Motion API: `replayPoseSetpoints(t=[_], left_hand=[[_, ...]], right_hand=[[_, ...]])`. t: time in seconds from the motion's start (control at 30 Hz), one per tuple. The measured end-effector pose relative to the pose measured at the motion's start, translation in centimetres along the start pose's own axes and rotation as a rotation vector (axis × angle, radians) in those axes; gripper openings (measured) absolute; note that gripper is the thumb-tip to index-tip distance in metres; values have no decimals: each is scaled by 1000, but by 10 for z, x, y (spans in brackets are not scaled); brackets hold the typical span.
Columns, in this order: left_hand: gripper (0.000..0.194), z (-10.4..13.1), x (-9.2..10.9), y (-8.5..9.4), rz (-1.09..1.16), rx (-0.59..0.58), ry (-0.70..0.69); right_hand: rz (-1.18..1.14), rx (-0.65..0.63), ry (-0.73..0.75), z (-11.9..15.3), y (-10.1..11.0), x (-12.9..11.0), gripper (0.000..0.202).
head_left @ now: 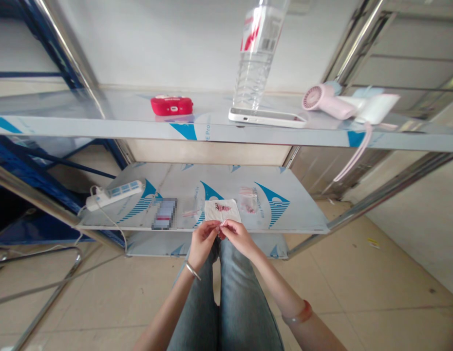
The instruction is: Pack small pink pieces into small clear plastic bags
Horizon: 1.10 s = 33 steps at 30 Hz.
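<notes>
My left hand (205,240) and my right hand (238,236) meet at the front edge of the lower shelf, both pinched closed with fingertips together. Whatever they hold between them is too small to make out. Just beyond my fingers lies a white tissue (232,215) with a small pile of dark red bits (222,207) on it. Right of the tissue is a clear plastic bag (249,199) with reddish pieces inside. To its left sits another clear bag (190,209) holding thin pinkish sticks.
A phone (165,213) and a white power strip (115,194) lie left on the lower shelf (303,214). Above, the upper shelf holds a red case (172,105), a clear bottle (256,68), a white-cased phone (266,117) and a pink handheld fan (329,101) with a hanging strap.
</notes>
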State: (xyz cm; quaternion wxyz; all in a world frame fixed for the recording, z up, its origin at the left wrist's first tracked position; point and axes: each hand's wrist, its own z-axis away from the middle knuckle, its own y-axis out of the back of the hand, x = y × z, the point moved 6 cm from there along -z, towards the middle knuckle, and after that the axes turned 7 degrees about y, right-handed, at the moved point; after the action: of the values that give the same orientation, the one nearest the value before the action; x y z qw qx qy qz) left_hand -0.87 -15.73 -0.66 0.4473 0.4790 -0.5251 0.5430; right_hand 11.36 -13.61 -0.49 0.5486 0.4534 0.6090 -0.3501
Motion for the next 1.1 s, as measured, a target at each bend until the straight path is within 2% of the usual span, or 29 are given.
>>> replayPoseSetpoints(t=[0.13,0.33,0.53,0.7,0.83,0.93,1.1], left_hand=[[30,1,5,-1,68,-49,69],[24,3,9,-3,108,-114,108],[38,7,15,-19,70,-367,162],[39,10,25,-22,25,-448,169],[35,9,25,-19,25,-468,177],[32,8,25,-16,29,-440,189],[35,6,30,-15,-125,-378,158]], right_hand=[[14,-24,-22,1,1,-7,23],[-8,-68,-44,5,0,-14,26],[-151,-128,-66,9,-10,-21,26],[-198,-132,-59,11,-12,-28,30],[-170,-139,-42,11,-11,-31,36],[-124,-137,-39,11,-10,-31,42],[-62,-107,-35,10,-9,-30,44]])
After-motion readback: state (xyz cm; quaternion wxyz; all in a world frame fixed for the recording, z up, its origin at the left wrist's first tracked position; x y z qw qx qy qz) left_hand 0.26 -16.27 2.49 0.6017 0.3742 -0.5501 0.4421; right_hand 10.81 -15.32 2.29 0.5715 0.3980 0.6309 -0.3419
